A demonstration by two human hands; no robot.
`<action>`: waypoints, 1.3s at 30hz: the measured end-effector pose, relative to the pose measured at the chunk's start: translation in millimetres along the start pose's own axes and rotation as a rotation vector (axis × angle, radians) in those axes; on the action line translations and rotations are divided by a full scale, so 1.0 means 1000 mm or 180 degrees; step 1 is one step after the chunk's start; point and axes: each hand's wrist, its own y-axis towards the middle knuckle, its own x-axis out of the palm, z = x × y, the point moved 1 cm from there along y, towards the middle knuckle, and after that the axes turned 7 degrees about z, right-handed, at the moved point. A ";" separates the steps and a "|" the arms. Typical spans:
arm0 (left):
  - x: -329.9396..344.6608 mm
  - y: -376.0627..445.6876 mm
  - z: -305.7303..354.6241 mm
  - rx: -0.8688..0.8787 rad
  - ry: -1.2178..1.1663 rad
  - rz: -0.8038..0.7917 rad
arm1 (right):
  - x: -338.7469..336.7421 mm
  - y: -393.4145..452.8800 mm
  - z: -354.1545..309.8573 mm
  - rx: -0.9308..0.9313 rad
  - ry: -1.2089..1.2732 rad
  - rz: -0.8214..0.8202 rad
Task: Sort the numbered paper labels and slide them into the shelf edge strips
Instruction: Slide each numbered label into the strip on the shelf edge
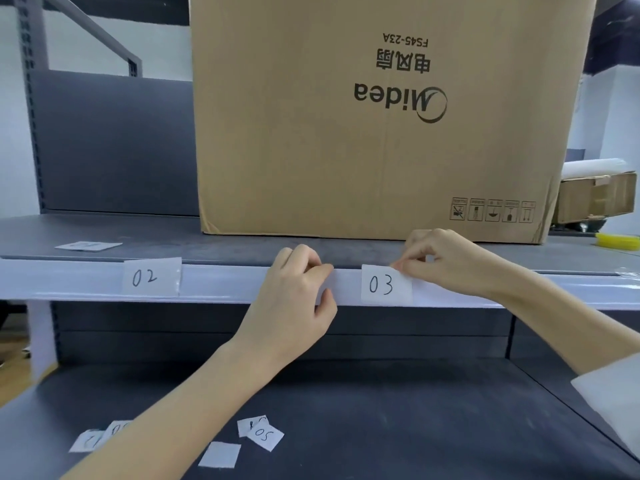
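A white shelf edge strip (221,284) runs across the front of the upper shelf. A paper label marked 02 (151,276) sits in it at the left. A label marked 03 (385,285) sits in the strip at the middle. My right hand (446,261) pinches the top right corner of the 03 label. My left hand (298,299) grips the strip just left of that label, fingers over its top edge and thumb on its face. Several loose labels lie on the lower shelf, among them one marked 05 (266,436) and a blank one (220,454).
A large cardboard box (381,133) stands on the upper shelf right behind my hands. One loose label (88,245) lies on that shelf at the left. A yellow object (618,241) and a second box (595,197) are at the far right. The lower shelf (415,427) is dark grey.
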 end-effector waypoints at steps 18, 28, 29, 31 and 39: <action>-0.102 -0.039 -0.126 0.0465 0.0368 0.0087 | 0.106 0.125 -0.180 -0.1152 -0.0101 -0.0319; -0.129 -0.067 -0.200 0.0427 0.0219 0.0075 | 0.199 0.170 -0.246 -0.1178 -0.0300 -0.0951; -0.130 -0.067 -0.201 0.0403 0.0184 0.0068 | 0.199 0.170 -0.246 -0.1161 -0.0226 -0.0928; -0.129 -0.066 -0.200 0.0350 0.0112 0.0074 | 0.194 0.168 -0.246 -0.1099 -0.0140 -0.0842; -0.122 -0.056 -0.188 -0.0003 -0.0138 0.0434 | 0.158 0.160 -0.221 -0.1017 0.0114 0.0153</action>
